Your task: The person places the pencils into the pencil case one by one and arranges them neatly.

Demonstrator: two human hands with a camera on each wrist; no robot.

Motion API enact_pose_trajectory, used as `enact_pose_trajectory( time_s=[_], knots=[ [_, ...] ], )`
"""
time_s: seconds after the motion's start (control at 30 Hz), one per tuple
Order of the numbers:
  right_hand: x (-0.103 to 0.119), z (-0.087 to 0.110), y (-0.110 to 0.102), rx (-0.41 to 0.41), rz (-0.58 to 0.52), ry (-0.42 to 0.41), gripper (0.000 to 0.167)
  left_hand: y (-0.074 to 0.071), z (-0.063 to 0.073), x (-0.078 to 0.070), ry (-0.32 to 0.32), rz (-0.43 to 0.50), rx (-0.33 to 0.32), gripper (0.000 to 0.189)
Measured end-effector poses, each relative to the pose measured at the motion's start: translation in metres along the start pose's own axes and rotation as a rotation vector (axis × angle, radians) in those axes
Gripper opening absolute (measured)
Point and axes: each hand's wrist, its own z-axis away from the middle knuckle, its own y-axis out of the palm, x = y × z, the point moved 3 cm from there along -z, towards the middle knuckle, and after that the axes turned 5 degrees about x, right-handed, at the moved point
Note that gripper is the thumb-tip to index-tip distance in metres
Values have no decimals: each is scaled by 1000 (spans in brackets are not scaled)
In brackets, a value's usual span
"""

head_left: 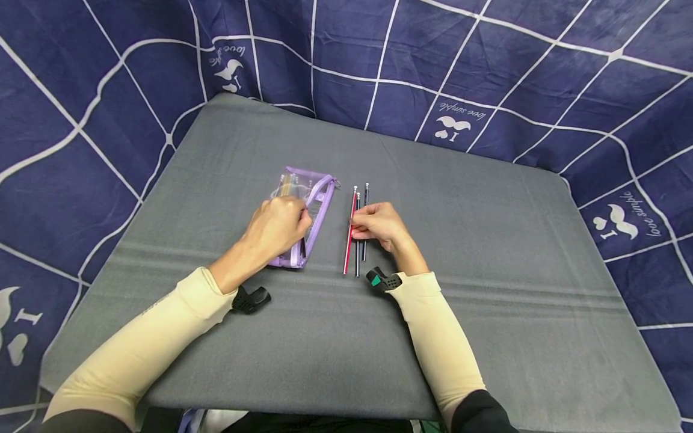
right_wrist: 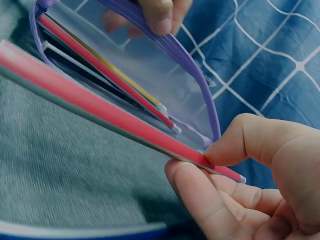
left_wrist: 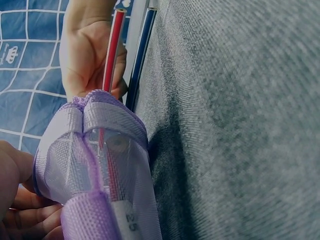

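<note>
A see-through pencil case with purple edging point(head_left: 323, 211) lies open along its zip on the left-centre of the table. My left hand point(head_left: 280, 224) grips its upper edge, holding the mouth apart. Inside, the right wrist view shows a red pencil point(right_wrist: 107, 70), a yellow pencil point(right_wrist: 135, 85) and dark ones. To the right of the case, my right hand point(head_left: 383, 227) pinches another red pencil point(head_left: 348, 251) between thumb and fingers near its silver-tipped end. Two dark pencils lie beside it, one dark pencil point(head_left: 357, 261) close by and the other dark pencil point(head_left: 366, 193) farther right.
Grey cloth covers the table point(head_left: 514, 252). A blue curtain point(head_left: 352, 54) with white lines hangs behind and at the sides. Black wrist-worn devices, including the left device point(head_left: 251, 299), sit at both sleeve cuffs.
</note>
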Motion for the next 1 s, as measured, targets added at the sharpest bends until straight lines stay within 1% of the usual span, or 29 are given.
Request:
enact_pose_trajectory(
  time_s=[0.13,0.5,0.83,1.0],
  knots=[
    [2,-2,9,6,7,6,7,0,0,0,9,-8,-4,23],
    [9,-8,30,18,3,6,8,-2,0,1,-6,-9,3,21],
    [10,-14,41,26,-15,-3,20,-3,-1,0,1,-11,10,18],
    [9,-17,46,31,-41,-10,17,-2,-1,-1,-1,-9,17,19]
  ],
)
